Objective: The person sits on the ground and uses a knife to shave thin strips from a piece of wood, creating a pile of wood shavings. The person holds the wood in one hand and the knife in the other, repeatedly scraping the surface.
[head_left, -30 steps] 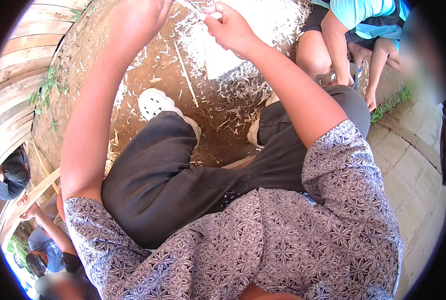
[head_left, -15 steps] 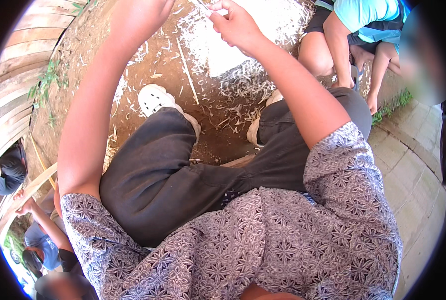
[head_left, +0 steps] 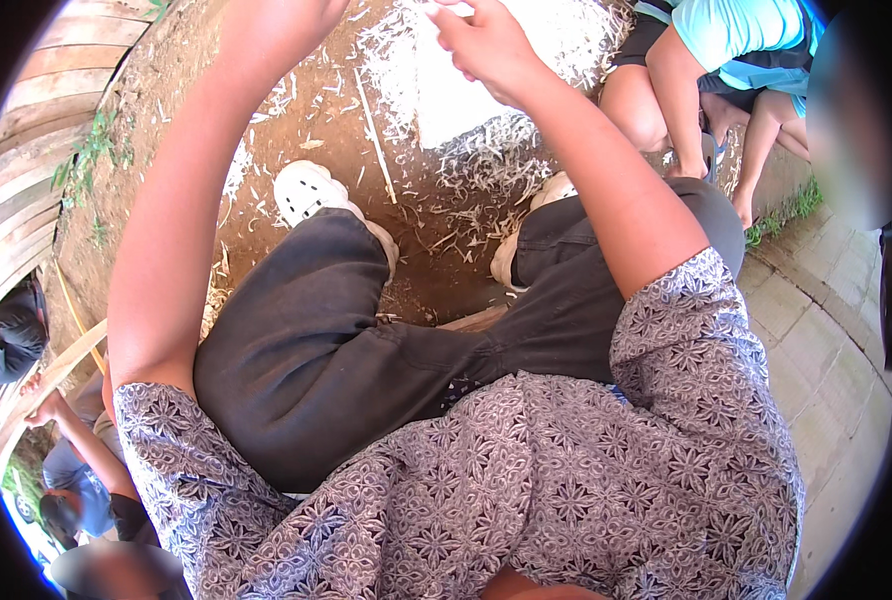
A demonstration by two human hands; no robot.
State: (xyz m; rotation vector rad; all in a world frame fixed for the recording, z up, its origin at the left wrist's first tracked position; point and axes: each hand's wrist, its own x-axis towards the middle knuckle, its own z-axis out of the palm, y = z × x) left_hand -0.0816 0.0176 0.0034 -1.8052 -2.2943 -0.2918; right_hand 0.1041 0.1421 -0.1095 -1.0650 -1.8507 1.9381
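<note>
At the upper edge, my left hand (head_left: pixel 291 20) is cut off by the frame; its fingers are out of sight. My right hand (head_left: pixel 488 50) is raised to its right, thumb and forefinger pinched together. Something small and pale shows at those fingertips, but glare and the frame edge hide what it is. Below both hands, a bright white sheet-like patch (head_left: pixel 456 105) lies on the ground amid many pale curled shavings (head_left: pixel 486 160). A thin pale stick (head_left: pixel 375 140) rests on the brown soil between my left forearm and the shavings.
My white clogs (head_left: pixel 306 193) stand on the soil. A crouching person in a turquoise shirt (head_left: pixel 741 35) is at upper right, beside paving (head_left: pixel 816 330). Wooden planks (head_left: pixel 41 130) line the left. Behind, at lower left, another person's hand (head_left: pixel 46 408) touches a long plank (head_left: pixel 61 375).
My right hand has shifted slightly right and up, its fingertips closer to the upper edge. The thin pale thing it pinched now shows less. My left hand has hardly moved.
</note>
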